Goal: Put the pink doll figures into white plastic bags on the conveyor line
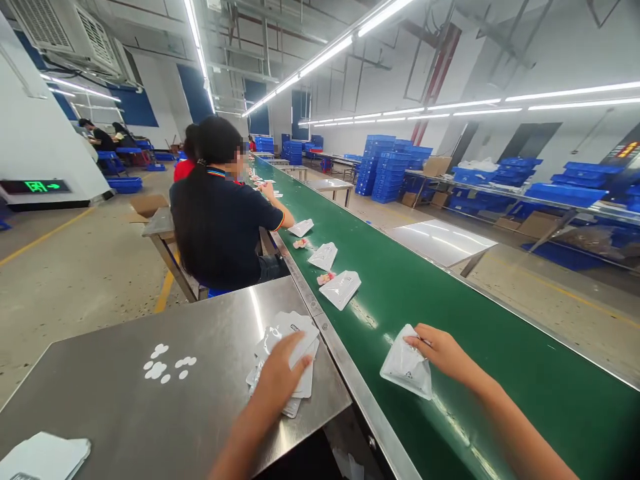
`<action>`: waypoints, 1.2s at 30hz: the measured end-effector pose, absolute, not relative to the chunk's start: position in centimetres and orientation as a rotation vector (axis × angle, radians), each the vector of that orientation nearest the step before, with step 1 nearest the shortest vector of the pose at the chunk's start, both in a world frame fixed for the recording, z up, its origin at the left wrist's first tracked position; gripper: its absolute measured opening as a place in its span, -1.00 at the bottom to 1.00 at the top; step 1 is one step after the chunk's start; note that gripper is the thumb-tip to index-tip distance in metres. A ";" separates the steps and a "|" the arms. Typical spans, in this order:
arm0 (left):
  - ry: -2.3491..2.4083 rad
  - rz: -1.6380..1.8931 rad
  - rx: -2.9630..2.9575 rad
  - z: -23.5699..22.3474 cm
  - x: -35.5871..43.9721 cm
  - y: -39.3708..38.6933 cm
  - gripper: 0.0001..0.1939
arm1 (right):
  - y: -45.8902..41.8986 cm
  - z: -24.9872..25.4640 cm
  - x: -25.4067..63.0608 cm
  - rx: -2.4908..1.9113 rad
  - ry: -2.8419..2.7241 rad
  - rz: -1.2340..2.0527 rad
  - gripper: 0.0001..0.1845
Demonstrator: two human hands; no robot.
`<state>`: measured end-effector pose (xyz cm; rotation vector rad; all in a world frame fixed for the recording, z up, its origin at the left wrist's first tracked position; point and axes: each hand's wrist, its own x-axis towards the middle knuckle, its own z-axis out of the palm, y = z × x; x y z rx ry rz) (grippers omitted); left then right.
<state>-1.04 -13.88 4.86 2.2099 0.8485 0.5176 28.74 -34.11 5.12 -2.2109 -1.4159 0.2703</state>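
Head view, clock face laid over the frame: right hand (440, 348) at between four and five o'clock, over the green belt (400, 293), thumb and fingers closed together on the top corner of a white pouch (406, 367); the pouch hangs toward seven from the grip, its broad end at or just above the belt, cannot tell which. Left hand (279, 373) at between six and seven, on a loose pile of pouches (305, 383) near the edge of the metal table (210, 413); thumb well apart from the fingers, pouch edges between; whether it pinches one, cannot tell. White discs (157, 370) lie on the table at eight. Toward twelve along the belt, more pouches (341, 289) with small pinkish pieces (327, 279) beside them; a co-worker (225, 213) sits at between nine and ten. Handling, by judgement: pouch light, thin and bendy, glossy film probably slick against its neighbours, easily creased rather than broken; best taken by a corner or sealed edge, thumb on one face, fingers behind, sparing the middle
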 end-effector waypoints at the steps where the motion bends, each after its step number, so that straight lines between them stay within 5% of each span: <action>1: 1.019 0.577 2.335 4.4 -1.1 -12.2 -0.52 | -34.0 4.2 30.0 -2.248 -1.371 0.348 -0.58; 4: 1.268 0.630 2.471 3.3 -0.8 -8.2 -0.49 | -33.6 2.3 32.7 -2.412 -1.161 0.414 -0.56; 8: 1.230 0.599 2.435 2.5 -0.4 -5.7 -0.74 | -31.8 2.2 32.3 -2.449 -1.109 0.014 -0.46; 14: 1.211 0.705 2.384 2.2 -1.1 -6.5 -0.75 | -25.3 5.7 23.9 -1.994 -1.481 -0.042 -0.61; 18: 1.067 0.726 2.283 4.7 -2.2 -9.3 -0.78 | -21.5 8.5 18.4 -1.641 -1.773 0.025 -0.44; 22: 0.799 0.507 2.017 7.7 -3.5 -11.6 -0.69 | -20.6 10.0 15.6 -1.477 -2.062 0.196 -0.79; 25: 0.563 0.225 1.814 8.2 -3.4 -12.3 -0.63 | -20.1 10.3 15.5 -1.393 -2.178 0.387 -0.80; 31: 0.739 0.354 1.249 4.8 -0.8 -14.2 -0.48 | -16.3 9.8 23.5 -2.158 -1.537 0.532 -0.60; 36: 0.668 0.488 1.096 1.5 0.0 -15.5 -0.53 | -15.6 8.1 29.8 -2.375 -1.435 0.538 -0.65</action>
